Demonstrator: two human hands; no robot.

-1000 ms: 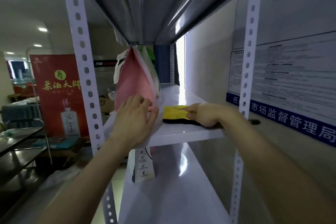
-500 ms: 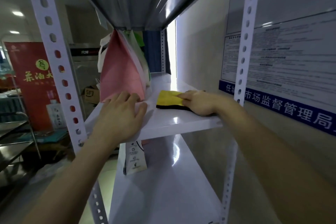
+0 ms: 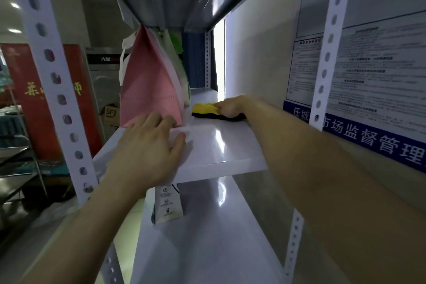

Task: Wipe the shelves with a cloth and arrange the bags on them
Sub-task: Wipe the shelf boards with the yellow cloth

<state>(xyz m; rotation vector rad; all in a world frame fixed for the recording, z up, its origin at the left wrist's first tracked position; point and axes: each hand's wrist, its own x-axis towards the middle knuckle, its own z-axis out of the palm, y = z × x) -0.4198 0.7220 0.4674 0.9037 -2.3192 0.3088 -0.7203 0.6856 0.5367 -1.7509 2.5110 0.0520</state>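
Pressing: left hand (image 3: 147, 147), grip open, fingers flat at the foot of the upright pink bag (image 3: 149, 90).
Cloth (image 3: 205, 110): yellow-black, on the shelf (image 3: 219, 145); right hand (image 3: 230, 107), grip closed round it.

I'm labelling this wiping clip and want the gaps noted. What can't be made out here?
Head view:
- Other bags behind the pink bag: hidden by it, count unclear.
- White bag on the lower shelf: top hidden by the middle shelf.
- Wall notice: small print blurred.
- Cloth: partly covered by the right hand.
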